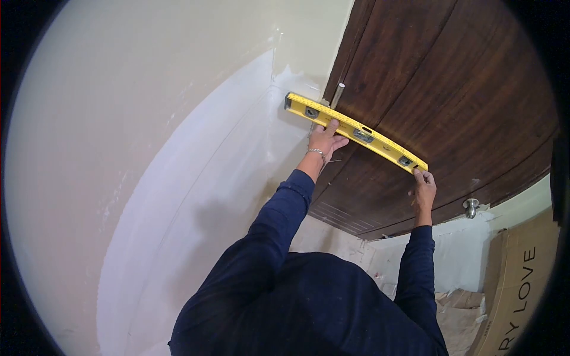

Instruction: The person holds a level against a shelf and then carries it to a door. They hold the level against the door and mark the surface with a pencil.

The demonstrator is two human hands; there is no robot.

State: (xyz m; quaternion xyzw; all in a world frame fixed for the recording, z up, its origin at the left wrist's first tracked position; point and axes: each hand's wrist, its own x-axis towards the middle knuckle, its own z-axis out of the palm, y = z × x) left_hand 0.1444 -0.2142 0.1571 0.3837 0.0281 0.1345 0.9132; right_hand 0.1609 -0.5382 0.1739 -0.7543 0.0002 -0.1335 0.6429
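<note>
Across one edge of the door (457, 89), the level (355, 132) lies on a slant, its left end reaching past the wood over the white-patched wall (196, 154) and its right end over the brown panels. The left hand (328, 140) is closed about its lower edge, left of the middle, with a finger up on the yellow face; a bracelet (316, 152) circles that wrist. The right hand (424, 185) pinches the right end with its fingertips. The two hands are well apart, and both arms stretch forward in dark sleeves.

Above and below the level, the door's broad panels spread away, leaving room on both sides. Beyond its right end, panel continues towards the picture's right. Nearest the upper edge, by the left end, a short metallic rod (338, 95) stands out, close beside the level. A knob (471, 207) sits well apart, beyond the right hand, and a lettered box (522, 285) stands at lower right.

The level is a long yellow bar with a dark left end cap and three vials in dark or grey housings: one near each end, one about the middle. Fine markings run along its upper edge. The bubbles are too small to read.
</note>
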